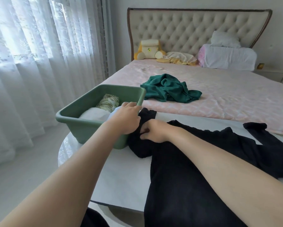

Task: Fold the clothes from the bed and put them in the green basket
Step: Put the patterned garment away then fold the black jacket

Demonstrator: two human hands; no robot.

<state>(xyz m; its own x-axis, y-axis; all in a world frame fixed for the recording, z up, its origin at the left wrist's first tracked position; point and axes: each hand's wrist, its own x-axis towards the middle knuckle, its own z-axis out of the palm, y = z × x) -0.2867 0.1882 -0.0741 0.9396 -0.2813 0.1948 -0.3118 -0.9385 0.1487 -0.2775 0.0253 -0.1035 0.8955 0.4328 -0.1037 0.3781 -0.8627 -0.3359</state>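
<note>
A black garment (194, 169) lies spread over a white board (126, 174) in front of me, one sleeve reaching toward the green basket (81, 126). My left hand (127, 118) grips that sleeve's end beside the basket's near corner. My right hand (154, 131) pinches the same sleeve just to the right of it. The basket holds a floral folded piece (107, 101) and a white folded piece (95, 114). A crumpled dark green garment (168, 90) lies on the pink bed (227, 95).
A tufted headboard (194, 28), white pillows (227, 56), a yellow and cream cushion (149, 49) and a cream cloth (178, 58) sit at the bed's far end. Sheer curtains (39, 63) hang on the left. A nightstand (270, 74) stands at the right.
</note>
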